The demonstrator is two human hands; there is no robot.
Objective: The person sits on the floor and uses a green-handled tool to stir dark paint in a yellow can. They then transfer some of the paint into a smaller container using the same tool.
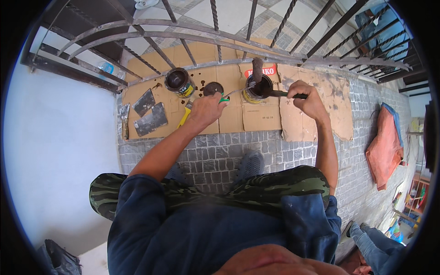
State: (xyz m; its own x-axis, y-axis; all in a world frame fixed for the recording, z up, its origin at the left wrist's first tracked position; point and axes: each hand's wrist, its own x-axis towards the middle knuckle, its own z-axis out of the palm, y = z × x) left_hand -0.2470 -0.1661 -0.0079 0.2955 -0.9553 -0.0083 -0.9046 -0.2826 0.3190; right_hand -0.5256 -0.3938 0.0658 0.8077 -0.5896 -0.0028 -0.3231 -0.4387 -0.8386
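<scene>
Between my fingers and palm, my left hand (207, 110) grips a small paint roller by its green handle (224, 98). The roller's wire runs right to its dark brown sleeve (257, 69), which stands over the far rim of a paint can (253, 96). Closed around a dark handle, my right hand (308, 98) holds what looks like a paintbrush (276, 93). Its head reaches into that can's mouth, beside the roller; the dark paint hides its tip. A round lid (211, 87) smeared with dark paint lies just beyond my left hand.
Cardboard (256, 117) covers paving. Leftward stand a second open can (179, 84), flat scraper plates (151, 120), a narrow tool (125, 120) and a yellow-handled tool (184, 115). A metal railing (192, 35) arches beyond, a white wall (59, 137) bounds the left, and an orange sack (386, 146) lies right.
</scene>
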